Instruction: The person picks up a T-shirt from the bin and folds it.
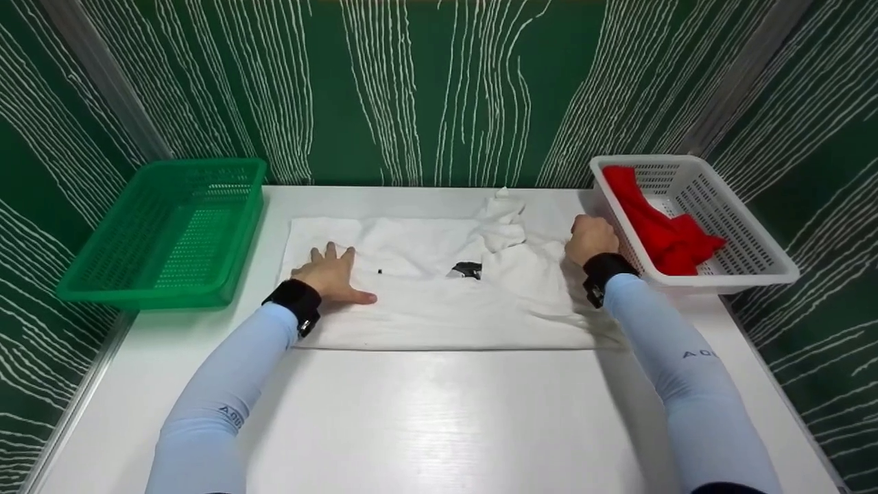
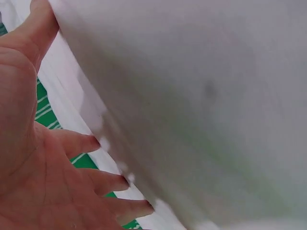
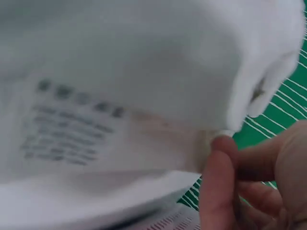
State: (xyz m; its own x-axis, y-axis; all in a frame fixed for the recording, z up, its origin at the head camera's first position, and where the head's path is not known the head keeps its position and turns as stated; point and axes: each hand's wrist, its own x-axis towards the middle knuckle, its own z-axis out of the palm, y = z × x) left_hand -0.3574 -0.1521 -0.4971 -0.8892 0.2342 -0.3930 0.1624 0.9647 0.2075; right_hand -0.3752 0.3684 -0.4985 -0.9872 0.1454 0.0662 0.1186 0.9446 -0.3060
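Observation:
A white T-shirt (image 1: 439,315) lies folded over on the table, with part of a black print showing near its middle and a bunched portion at its upper right. Fingers spread, my left hand (image 1: 330,274) rests on the shirt's left part; the left wrist view shows the fingertips (image 2: 139,207) touching the cloth. At the right side my right hand (image 1: 591,240) pinches the shirt's edge between thumb and curled fingers. Close by those fingers (image 3: 218,187), a printed care label (image 3: 72,127) shows, blurred, in the right wrist view.
To the left stands a green plastic basket (image 1: 233,285). A white plastic basket (image 1: 727,280) with a red cloth (image 1: 658,230) in it is just right of my right hand. Green walls with white lines (image 1: 439,89) rise behind the white table (image 1: 425,418) and along both sides.

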